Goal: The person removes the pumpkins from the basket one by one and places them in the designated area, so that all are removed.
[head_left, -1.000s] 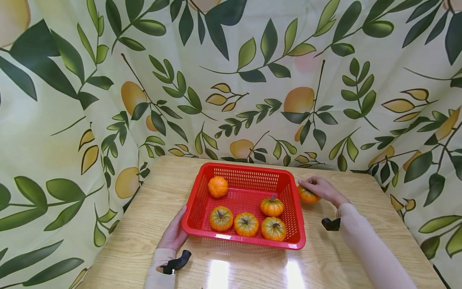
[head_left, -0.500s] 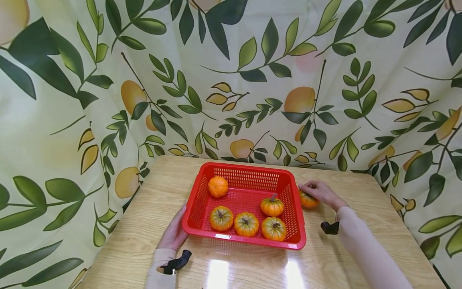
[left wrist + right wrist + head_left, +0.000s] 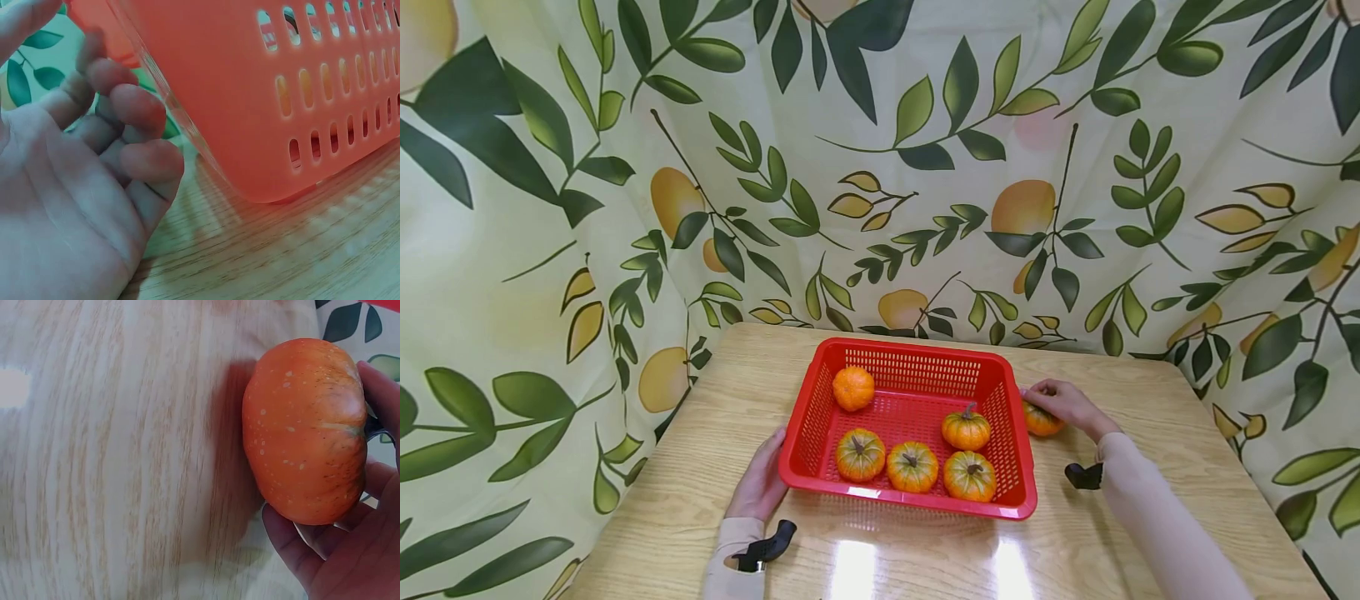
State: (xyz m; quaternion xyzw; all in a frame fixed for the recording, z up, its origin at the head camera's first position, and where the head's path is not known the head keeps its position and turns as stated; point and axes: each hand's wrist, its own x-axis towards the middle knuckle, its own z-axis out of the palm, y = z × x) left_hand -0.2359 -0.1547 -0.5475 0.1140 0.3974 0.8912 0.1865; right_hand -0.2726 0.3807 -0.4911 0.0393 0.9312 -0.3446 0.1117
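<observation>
A red plastic basket with slotted walls stands on the table. Against its left rim is my left hand; in the left wrist view its fingers curl loosely beside the rim, with the thumb raised toward the upper edge. Just outside the right wall, my right hand grips a small orange pumpkin from above. Thumb and fingers sit on opposite sides of it, and its dark stem points toward the palm. The hand covers much of this pumpkin in the head view.
Inside the basket, one plain orange pumpkin lies at the back left. Several green-striped orange ones, including a pumpkin in the front middle, lie along the front and right. A leaf-patterned cloth hangs behind the wooden table.
My right hand has shifted slightly left over the pumpkin, and more of the pumpkin's near side shows below the hand. The left hand and the basket have stayed almost still.
</observation>
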